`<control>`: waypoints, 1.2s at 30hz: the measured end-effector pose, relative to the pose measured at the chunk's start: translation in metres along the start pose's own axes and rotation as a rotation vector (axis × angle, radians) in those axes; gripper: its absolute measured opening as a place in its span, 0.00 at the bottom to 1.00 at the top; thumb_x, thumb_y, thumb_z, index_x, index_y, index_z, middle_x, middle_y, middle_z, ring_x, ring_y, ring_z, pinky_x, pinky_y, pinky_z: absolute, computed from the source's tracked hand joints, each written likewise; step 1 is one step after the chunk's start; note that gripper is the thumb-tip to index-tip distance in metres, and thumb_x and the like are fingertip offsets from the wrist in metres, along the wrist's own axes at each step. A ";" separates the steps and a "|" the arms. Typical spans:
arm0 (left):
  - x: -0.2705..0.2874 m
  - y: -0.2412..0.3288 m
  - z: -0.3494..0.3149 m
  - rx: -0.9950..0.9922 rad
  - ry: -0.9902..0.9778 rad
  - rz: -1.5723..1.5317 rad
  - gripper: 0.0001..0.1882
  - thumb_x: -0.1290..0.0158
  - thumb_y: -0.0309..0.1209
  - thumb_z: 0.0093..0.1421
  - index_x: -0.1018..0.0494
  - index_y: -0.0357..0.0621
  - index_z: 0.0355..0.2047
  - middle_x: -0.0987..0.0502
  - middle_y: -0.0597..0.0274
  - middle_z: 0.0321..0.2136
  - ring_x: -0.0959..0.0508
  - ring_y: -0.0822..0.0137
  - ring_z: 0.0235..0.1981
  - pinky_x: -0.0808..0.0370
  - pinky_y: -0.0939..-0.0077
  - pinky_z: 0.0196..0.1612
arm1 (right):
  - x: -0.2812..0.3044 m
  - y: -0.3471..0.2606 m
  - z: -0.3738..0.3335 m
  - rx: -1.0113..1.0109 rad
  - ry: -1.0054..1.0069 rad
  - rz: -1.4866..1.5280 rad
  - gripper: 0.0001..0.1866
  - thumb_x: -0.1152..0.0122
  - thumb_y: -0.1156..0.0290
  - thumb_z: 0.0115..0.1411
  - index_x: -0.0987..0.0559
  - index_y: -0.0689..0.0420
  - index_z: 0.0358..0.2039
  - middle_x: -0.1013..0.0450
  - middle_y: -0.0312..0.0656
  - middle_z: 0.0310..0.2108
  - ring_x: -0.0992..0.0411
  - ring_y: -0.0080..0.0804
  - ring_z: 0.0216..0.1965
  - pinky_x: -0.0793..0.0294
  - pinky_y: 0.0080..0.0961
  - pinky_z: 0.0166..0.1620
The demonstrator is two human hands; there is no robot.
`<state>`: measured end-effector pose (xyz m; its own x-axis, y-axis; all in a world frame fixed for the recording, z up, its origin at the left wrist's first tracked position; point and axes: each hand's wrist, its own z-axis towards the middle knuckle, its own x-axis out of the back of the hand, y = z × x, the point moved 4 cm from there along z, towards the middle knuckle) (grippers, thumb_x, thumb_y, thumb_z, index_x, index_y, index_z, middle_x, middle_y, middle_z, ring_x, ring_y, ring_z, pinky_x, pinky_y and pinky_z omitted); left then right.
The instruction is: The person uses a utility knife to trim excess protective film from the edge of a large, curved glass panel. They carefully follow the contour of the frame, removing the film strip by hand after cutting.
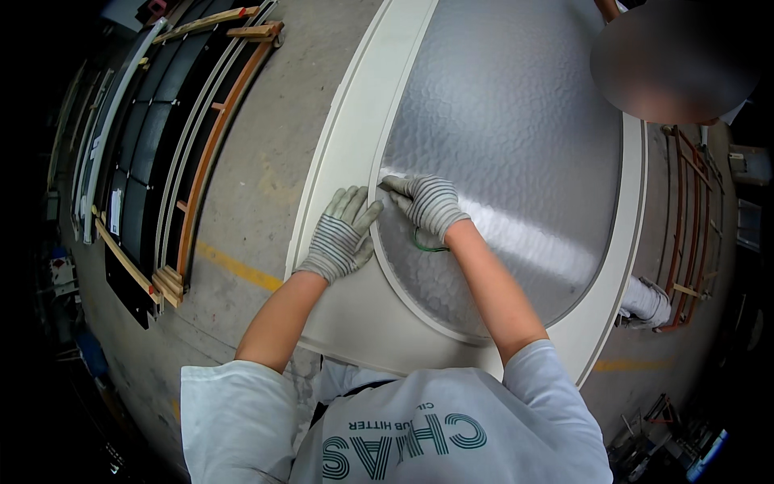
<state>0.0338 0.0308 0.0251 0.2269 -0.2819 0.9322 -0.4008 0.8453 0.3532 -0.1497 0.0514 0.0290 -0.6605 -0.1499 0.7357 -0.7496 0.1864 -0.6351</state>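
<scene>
A large white door-like panel (363, 319) lies flat before me, with a rounded pane of rippled, translucent glass (508, 121) set in it. A raised white rim (423, 316) runs around the pane. My left hand (343, 234), in a striped grey work glove, lies on the panel with fingers extended, its fingertips beside the rim. My right hand (427, 202), gloved alike, is over the glass with its fingers pinched at the pane's left edge. Whatever is between those fingertips is too small to make out. A thin green loop (430, 248) shows below the right hand.
Another person (673, 64) stands at the panel's far right. Dark framed panels (149, 133) sit on an orange rack (211, 137) with wooden battens, at left. To the right are a red-brown metal rack (676, 226) and a white bundled thing (645, 302). Yellow lines mark the concrete floor (266, 153).
</scene>
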 end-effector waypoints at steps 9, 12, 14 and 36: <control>0.001 0.001 0.003 0.022 -0.022 -0.020 0.39 0.45 0.29 0.41 0.37 0.47 0.59 0.39 0.37 0.60 0.40 0.38 0.62 0.46 0.45 0.67 | -0.011 0.009 -0.003 0.099 0.052 0.023 0.16 0.48 0.64 0.61 0.21 0.44 0.49 0.22 0.43 0.38 0.24 0.45 0.39 0.25 0.36 0.42; 0.000 0.000 0.002 0.031 -0.018 -0.007 0.39 0.45 0.28 0.41 0.37 0.46 0.59 0.39 0.38 0.60 0.39 0.38 0.62 0.46 0.45 0.67 | -0.009 0.011 0.000 0.046 0.111 0.096 0.17 0.47 0.63 0.60 0.22 0.43 0.49 0.22 0.43 0.39 0.24 0.45 0.39 0.25 0.37 0.42; 0.001 0.002 0.003 0.026 -0.008 -0.007 0.39 0.45 0.28 0.41 0.36 0.46 0.58 0.38 0.37 0.59 0.39 0.38 0.62 0.46 0.45 0.67 | -0.010 0.009 0.001 -0.003 0.193 0.046 0.17 0.47 0.63 0.60 0.22 0.43 0.49 0.22 0.43 0.39 0.24 0.45 0.39 0.25 0.37 0.42; 0.001 0.000 0.004 0.013 0.014 0.007 0.39 0.46 0.29 0.41 0.37 0.46 0.59 0.38 0.37 0.59 0.38 0.38 0.62 0.46 0.45 0.67 | -0.004 0.013 0.003 0.126 0.106 0.011 0.17 0.48 0.63 0.61 0.24 0.47 0.51 0.22 0.44 0.36 0.24 0.46 0.37 0.25 0.40 0.39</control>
<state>0.0302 0.0289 0.0269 0.2359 -0.2695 0.9337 -0.4136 0.8415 0.3474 -0.1571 0.0515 0.0167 -0.6658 -0.0438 0.7449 -0.7459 0.0633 -0.6630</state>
